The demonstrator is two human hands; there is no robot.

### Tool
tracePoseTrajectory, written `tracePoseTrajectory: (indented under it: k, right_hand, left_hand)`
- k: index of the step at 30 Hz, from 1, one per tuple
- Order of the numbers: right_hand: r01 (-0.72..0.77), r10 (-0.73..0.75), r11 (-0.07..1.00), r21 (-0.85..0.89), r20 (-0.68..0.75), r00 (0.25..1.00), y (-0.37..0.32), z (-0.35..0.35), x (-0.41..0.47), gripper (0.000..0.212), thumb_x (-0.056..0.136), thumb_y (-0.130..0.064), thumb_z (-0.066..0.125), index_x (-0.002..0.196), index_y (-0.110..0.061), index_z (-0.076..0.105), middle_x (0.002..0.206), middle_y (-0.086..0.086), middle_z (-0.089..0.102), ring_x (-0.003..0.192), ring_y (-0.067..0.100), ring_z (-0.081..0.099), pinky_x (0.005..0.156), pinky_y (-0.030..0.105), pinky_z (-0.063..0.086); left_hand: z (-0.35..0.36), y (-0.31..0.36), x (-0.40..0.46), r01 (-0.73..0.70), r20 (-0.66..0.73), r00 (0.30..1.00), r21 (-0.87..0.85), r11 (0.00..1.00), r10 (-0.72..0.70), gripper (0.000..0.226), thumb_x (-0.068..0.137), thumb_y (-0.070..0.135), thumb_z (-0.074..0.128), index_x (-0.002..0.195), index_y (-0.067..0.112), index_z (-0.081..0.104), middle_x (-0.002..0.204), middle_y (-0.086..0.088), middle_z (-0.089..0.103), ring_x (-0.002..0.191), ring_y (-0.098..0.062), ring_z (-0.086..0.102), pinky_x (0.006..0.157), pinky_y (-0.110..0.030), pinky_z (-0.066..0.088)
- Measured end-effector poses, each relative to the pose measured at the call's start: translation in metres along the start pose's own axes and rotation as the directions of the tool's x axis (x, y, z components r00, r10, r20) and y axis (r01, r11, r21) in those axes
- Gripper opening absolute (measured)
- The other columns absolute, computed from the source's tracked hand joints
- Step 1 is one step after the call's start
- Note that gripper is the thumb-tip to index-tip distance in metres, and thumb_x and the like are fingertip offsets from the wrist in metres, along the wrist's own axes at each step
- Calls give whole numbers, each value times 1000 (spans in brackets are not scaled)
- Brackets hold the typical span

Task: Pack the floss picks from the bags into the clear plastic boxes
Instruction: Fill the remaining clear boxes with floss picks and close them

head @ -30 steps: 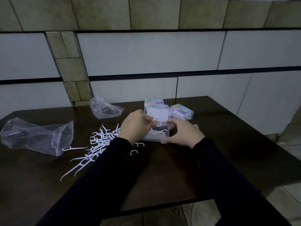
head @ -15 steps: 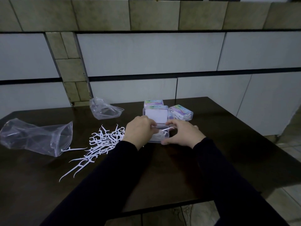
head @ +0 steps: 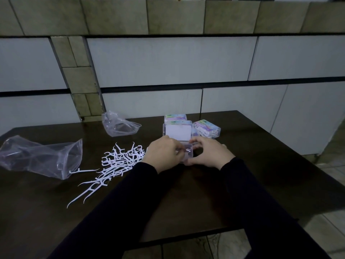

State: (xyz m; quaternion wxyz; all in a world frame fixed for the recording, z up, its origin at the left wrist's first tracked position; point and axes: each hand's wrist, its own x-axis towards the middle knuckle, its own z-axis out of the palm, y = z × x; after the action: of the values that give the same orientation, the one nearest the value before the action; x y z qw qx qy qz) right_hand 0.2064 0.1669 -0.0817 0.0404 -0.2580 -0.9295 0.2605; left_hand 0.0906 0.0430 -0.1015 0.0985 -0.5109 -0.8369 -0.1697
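Floss picks (head: 119, 161), white and hooked, lie heaped beside both hands (head: 188, 154) gripping an open clear box (head: 186, 153)

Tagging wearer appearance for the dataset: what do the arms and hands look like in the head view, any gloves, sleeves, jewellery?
Both arms wear plain long black sleeves reaching the wrists, with no visible logo or pattern. The left hand and right hand are bare: no gloves. No ring, watch or bracelet shows, though the light is dim and the cuffs cover the wrists.

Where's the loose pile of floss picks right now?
In the head view, the floss picks lie on the table, left of the left hand and right of the large clear bag.
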Motion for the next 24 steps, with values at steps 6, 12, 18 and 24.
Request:
tracePoseTrajectory:
  k: [6,12,18,24]
  right_hand:
    - [-9,10,999,-37,29,1000,-5,-3,-4,77,77,-46,75,142,-32,36,137,-11,53,129,15,44,106,46,25]
    - [-12,22,983,-184,52,998,-18,1,-9,79,81,-44,70,147,-26,31,142,-1,47,128,20,46,106,45,39]
    - [-49,26,949,-310,-79,997,-29,7,-13,70,83,-48,67,142,-25,37,137,4,50,122,25,48,97,41,46]
    - [-114,112,942,-316,-25,993,-33,12,-9,55,83,-47,67,129,-19,51,115,2,59,103,20,57,92,38,47]
  left_hand:
    - [-8,-2,-3,41,-52,998,38,998,-39,28,91,32,49,103,31,74,103,7,69,98,-13,53,73,-26,43]
    - [-8,-7,-9,135,30,991,-24,991,-134,27,92,32,48,100,27,74,103,6,68,95,-14,56,80,-30,48]
    - [-16,-17,-16,178,-100,979,-15,984,-179,25,92,25,50,99,27,74,109,5,66,98,-17,56,83,-36,50]
    - [-16,-20,-22,88,-64,994,66,994,-84,26,94,24,50,108,26,73,120,8,62,101,-15,51,81,-25,41]
